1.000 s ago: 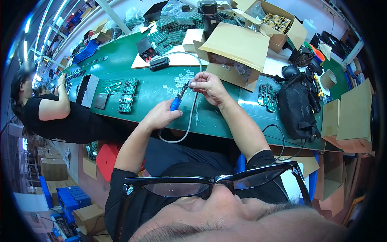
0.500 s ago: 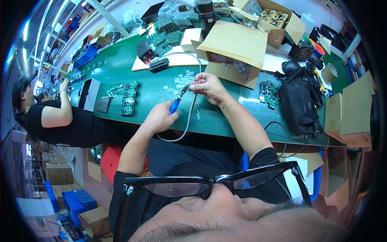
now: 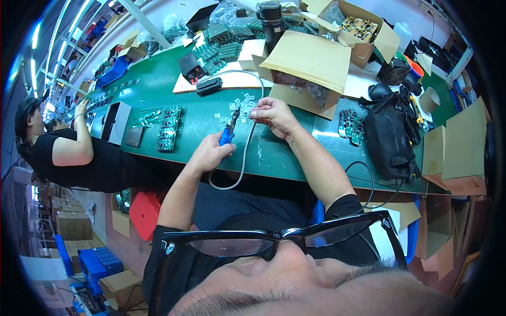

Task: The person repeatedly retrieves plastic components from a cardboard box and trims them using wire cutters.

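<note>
My left hand (image 3: 210,154) is wrapped round the blue handle of a nipper-like tool (image 3: 226,137) with a dark metal tip. The tip points away from me, a little left of my right hand (image 3: 274,117). My right thumb and fingers are pinched together; whatever lies between them is too small to make out. Small clear plastic pieces (image 3: 243,100) lie scattered on the green table just beyond both hands. A grey hose (image 3: 246,152) runs from below my left hand, curves up past my right fingertips and bends left at the back.
Green circuit boards (image 3: 169,129) stand at left, and more boards (image 3: 351,126) at right beside a black bag (image 3: 391,134). An open cardboard box (image 3: 308,58) with clear parts sits behind my hands, near a black flask (image 3: 271,26). A co-worker (image 3: 66,145) sits at far left.
The tool's tip has swung left, away from my right fingertips, and now stands apart from them. My right hand stays nearly in place, still pinched.
</note>
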`<state>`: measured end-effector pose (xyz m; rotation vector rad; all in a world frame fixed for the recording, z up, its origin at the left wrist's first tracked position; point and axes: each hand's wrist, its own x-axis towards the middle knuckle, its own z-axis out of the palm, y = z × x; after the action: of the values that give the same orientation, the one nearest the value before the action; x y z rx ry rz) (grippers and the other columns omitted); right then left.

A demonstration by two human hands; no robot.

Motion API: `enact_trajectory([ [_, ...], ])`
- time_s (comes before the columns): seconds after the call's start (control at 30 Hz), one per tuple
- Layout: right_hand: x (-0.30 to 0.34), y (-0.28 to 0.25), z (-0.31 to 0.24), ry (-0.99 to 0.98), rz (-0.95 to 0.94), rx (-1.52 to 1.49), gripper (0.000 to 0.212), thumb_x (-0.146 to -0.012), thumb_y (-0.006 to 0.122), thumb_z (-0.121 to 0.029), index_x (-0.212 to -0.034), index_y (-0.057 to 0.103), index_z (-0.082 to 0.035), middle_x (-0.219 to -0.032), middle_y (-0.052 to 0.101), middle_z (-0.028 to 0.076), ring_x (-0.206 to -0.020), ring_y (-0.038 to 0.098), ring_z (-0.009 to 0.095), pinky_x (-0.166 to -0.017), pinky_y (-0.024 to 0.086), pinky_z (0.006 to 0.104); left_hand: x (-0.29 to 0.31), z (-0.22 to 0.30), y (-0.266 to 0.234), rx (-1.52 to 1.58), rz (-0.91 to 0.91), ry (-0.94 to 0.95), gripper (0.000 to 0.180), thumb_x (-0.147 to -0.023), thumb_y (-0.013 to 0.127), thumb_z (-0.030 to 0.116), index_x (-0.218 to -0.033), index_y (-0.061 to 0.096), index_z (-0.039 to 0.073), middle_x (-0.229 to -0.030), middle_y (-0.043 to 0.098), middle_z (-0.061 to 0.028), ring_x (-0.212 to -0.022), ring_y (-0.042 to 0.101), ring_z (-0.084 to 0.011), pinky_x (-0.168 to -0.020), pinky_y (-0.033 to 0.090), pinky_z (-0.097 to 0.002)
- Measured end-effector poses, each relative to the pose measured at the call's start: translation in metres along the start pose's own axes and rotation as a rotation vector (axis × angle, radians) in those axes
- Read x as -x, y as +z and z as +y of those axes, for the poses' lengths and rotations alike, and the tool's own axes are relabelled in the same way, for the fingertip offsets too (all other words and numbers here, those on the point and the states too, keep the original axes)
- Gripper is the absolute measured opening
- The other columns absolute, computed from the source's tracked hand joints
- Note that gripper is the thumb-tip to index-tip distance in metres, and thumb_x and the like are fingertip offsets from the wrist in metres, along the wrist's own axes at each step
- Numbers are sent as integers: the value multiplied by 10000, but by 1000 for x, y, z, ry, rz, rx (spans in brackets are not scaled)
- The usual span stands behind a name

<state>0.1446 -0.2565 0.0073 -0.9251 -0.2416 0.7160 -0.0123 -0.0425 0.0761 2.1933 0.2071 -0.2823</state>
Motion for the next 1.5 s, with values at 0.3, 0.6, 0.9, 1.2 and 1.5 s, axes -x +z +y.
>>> enact_trajectory([
  [0.3, -1, -3, 0, -112, 111, -19, 293, -892, 799, -17, -1125, 625, -52, -1056, 763, 113, -959, 734, 194, -812, 566, 335, -3, -8, 7, 324, -72, -9, 550, -913, 690, 252, -1362, 631, -60, -994, 724, -122, -922, 719, -217, -856, 552, -330],
  [0.6, -7, -4, 5, -106, 142, -58, 292, -909, 804, -23, -1151, 643, -54, -1041, 764, 71, -906, 716, 134, -794, 564, 264, -28, -63, 24, 1370, -518, 70, 758, -895, 637, 285, -1518, 436, -98, -1205, 678, -194, -1111, 673, -349, -1079, 479, -517],
  [0.9, -20, -5, 20, -315, 287, 479, 272, -881, 781, -62, -1134, 735, 27, -1098, 759, 135, -914, 738, 195, -848, 590, 329, -41, -79, 28, 1505, -616, 57, 788, -891, 643, 286, -1540, 405, -91, -1233, 662, -185, -1126, 651, -336, -1091, 474, -518],
  [1.2, -27, -69, -17, -624, 827, 1650, 228, -923, 663, -137, -1119, 766, -82, -1184, 725, 143, -1160, 661, 359, -1011, 535, 453, -41, -80, 28, 1423, -598, 62, 754, -901, 630, 282, -1526, 425, -87, -1225, 672, -183, -1134, 661, -326, -1100, 483, -517],
  [1.5, -30, -57, -15, -471, 813, 1515, 268, -929, 626, -95, -1164, 752, -121, -1152, 732, 128, -1075, 703, 335, -958, 565, 437, -38, -83, 25, 1431, -585, 53, 736, -911, 622, 273, -1525, 433, -86, -1226, 670, -182, -1139, 663, -334, -1108, 478, -518],
])
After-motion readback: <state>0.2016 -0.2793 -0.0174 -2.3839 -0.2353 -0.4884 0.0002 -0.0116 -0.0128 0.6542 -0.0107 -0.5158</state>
